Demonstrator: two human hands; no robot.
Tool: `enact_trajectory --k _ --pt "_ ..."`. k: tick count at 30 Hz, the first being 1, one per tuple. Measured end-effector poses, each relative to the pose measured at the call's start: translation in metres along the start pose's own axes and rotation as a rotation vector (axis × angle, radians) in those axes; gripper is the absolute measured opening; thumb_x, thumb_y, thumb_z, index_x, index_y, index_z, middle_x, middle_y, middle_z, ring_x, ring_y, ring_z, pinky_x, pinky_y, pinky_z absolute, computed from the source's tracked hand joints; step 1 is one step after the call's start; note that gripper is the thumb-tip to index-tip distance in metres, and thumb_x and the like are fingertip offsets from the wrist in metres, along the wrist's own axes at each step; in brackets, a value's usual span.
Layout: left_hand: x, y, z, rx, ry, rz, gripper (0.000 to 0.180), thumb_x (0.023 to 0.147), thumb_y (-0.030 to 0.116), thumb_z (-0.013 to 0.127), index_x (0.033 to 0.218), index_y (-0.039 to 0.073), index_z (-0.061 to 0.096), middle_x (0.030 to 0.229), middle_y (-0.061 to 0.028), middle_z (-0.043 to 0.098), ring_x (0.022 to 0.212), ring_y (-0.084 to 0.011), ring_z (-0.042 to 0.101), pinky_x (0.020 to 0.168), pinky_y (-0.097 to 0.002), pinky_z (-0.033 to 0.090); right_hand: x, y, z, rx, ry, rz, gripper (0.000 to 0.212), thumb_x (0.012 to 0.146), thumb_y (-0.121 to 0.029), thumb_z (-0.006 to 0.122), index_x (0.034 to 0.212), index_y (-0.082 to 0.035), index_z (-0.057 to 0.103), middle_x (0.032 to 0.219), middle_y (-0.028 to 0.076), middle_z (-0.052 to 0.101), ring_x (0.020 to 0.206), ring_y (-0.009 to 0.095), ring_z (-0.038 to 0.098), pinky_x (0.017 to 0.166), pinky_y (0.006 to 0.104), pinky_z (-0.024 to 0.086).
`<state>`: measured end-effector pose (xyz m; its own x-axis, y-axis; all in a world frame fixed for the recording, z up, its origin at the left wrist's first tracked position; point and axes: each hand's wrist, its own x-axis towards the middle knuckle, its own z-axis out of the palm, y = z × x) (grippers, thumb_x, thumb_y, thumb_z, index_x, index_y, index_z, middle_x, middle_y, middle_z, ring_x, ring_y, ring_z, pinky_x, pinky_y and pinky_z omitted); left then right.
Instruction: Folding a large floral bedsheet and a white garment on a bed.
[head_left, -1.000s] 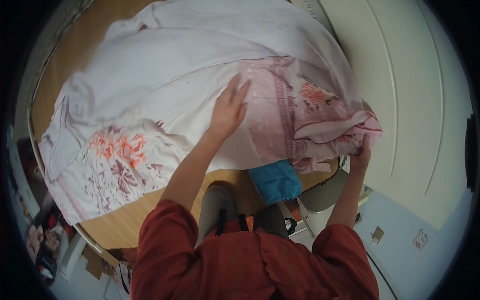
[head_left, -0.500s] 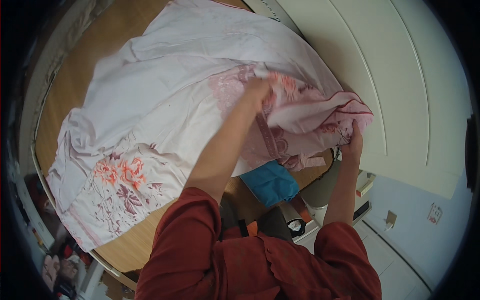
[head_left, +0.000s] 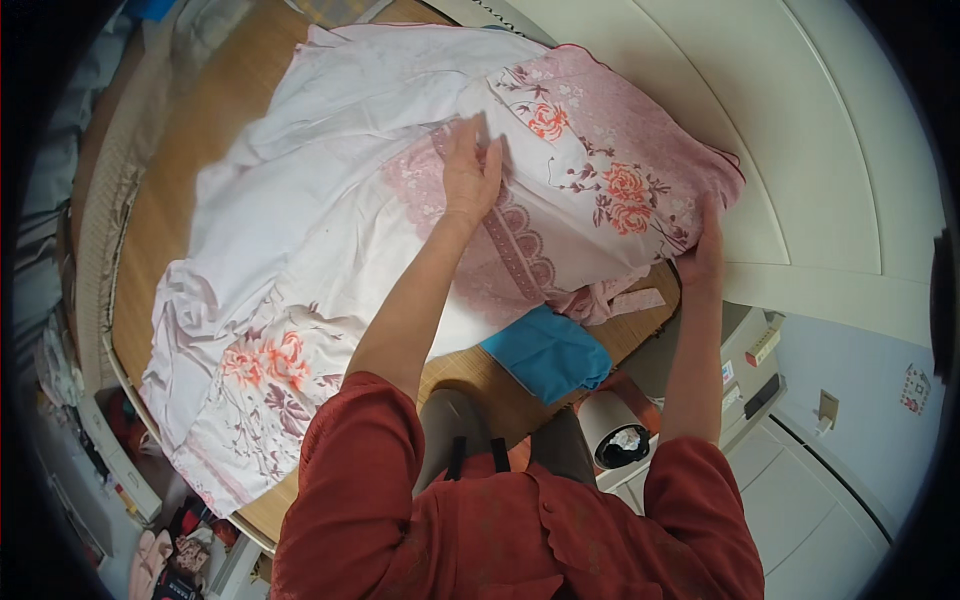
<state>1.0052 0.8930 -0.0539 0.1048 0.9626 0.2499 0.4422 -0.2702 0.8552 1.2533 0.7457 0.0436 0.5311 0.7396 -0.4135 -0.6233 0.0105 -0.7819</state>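
Since half a second ago, the right flap (head_left: 640, 150) of the sheet (head_left: 390, 240) has opened from a crumpled fold, its flowered side now facing up, and the left hand (head_left: 473, 180) has come away from it. That hand is loose and holds nothing, its fingers apart over the middle of the sheet, beside the flap; whether the palm touches the fabric cannot be told. The right hand (head_left: 708, 245) grips the flap's outer end, probably to keep that side raised and spread so it does not slump back. Between the two hands the fabric lies fairly smooth, perhaps because the far end is held. Farther left, beyond the reach of that hold, the sheet rests on the bed (head_left: 165, 230) in soft creases, with another flowered corner at the near left edge. Near the person, a blue cloth (head_left: 548, 355) lies at the bed's edge, just beside the sheet's hem and seemingly clear of the hands' work. Past the right hand stands a cream door (head_left: 840, 160), and what looks like a bin (head_left: 600, 418) sits low beside the person's leg (head_left: 565, 452).
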Motion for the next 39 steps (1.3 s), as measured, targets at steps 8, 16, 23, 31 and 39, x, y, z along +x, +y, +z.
enact_trajectory --k 8,16,23,31,39 --pt "0.011 0.082 -0.046 -0.684 -0.496 -0.590 0.054 0.083 0.039 0.053 0.122 0.004 0.043 0.113 -0.0122 0.048 0.083 -0.0144 0.055 0.072 -0.0254 0.045 -0.014 -0.002 0.070 -0.697 -0.171 -0.254 0.035 0.086 -0.023 0.051 0.112 0.001 0.048 0.107 0.009 0.054 0.097 0.019 0.054 0.080 0.0303 0.044" --pt "0.008 0.122 -0.110 -0.667 -0.630 -0.637 0.073 0.077 0.054 0.054 0.128 0.004 0.036 0.120 -0.0079 0.044 0.102 -0.0186 0.048 0.080 -0.0297 0.042 -0.051 0.054 0.108 -1.075 -0.477 -0.563 0.039 0.087 -0.026 0.046 0.107 0.007 0.050 0.099 0.015 0.057 0.092 0.025 0.053 0.083 0.0321 0.039" --pt "-0.022 -0.117 -0.187 0.491 -0.005 -0.418 0.053 0.077 0.041 0.055 0.110 0.000 0.050 0.106 -0.0206 0.051 0.101 -0.0341 0.049 0.086 -0.0387 0.041 -0.009 0.029 0.031 -0.195 0.124 0.157 0.041 0.089 -0.024 0.041 0.124 -0.003 0.036 0.110 0.012 0.052 0.097 0.025 0.053 0.081 0.0385 0.045" --pt "0.032 -0.193 -0.254 0.819 0.147 -0.303 0.056 0.079 0.031 0.055 0.121 0.001 0.036 0.125 -0.0206 0.038 0.109 -0.0357 0.043 0.087 -0.0429 0.040 -0.002 0.031 -0.045 -0.792 0.376 -0.152 0.048 0.086 -0.026 0.049 0.126 -0.004 0.034 0.114 0.014 0.050 0.095 0.020 0.054 0.073 0.0317 0.047" --pt "0.114 -0.231 -0.281 1.136 0.144 -0.394 0.061 0.078 0.042 0.051 0.126 0.008 0.033 0.129 -0.0108 0.038 0.118 -0.0288 0.037 0.088 -0.0494 0.037 -0.140 0.066 -0.073 -1.348 0.134 -0.331 0.045 0.088 -0.013 0.044 0.130 -0.004 0.029 0.115 0.014 0.049 0.077 0.013 0.057 0.060 0.0239 0.046"
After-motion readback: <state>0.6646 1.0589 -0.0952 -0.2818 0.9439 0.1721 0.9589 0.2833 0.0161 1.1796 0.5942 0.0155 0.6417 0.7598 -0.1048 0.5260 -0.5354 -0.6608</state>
